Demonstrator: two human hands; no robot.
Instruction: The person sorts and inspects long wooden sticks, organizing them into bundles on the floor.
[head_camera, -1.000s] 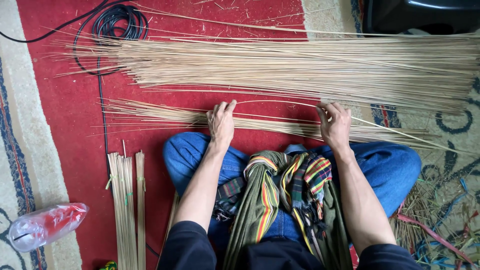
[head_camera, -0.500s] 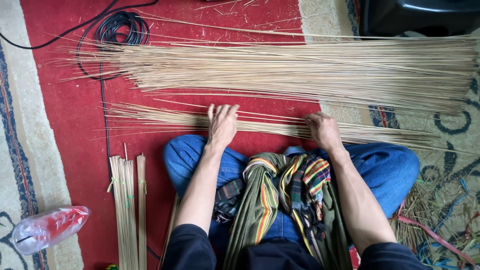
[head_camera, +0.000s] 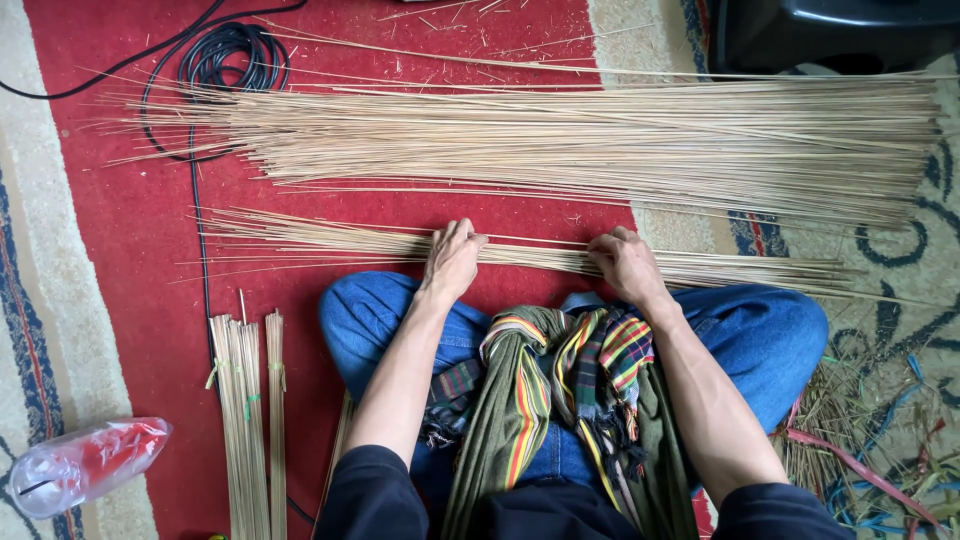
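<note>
- Left hand (head_camera: 452, 258): palm down, fingers curled over the small bundle of thin sticks (head_camera: 330, 240); closed on it near its middle
- Right hand (head_camera: 626, 262): palm down, knuckles up, fingers folded around the same bundle further along its length; also closed on it
- Small bundle of thin sticks: lies crosswise on the red carpet (head_camera: 120, 260), just beyond the knees; passes under both hands, its ends fanning out to either side
- Large pile of sticks (head_camera: 600, 135): parallel to the small bundle, beyond it, apart from both hands
- Striped cloth (head_camera: 560, 390): draped over the lap, between the forearms
- Tied stick bundles (head_camera: 250, 420): lengthwise beside the left knee
- Black cable (head_camera: 225, 55): coiled at the far left of the carpet
- Plastic bottle (head_camera: 85, 465): on its side, near left edge
</note>
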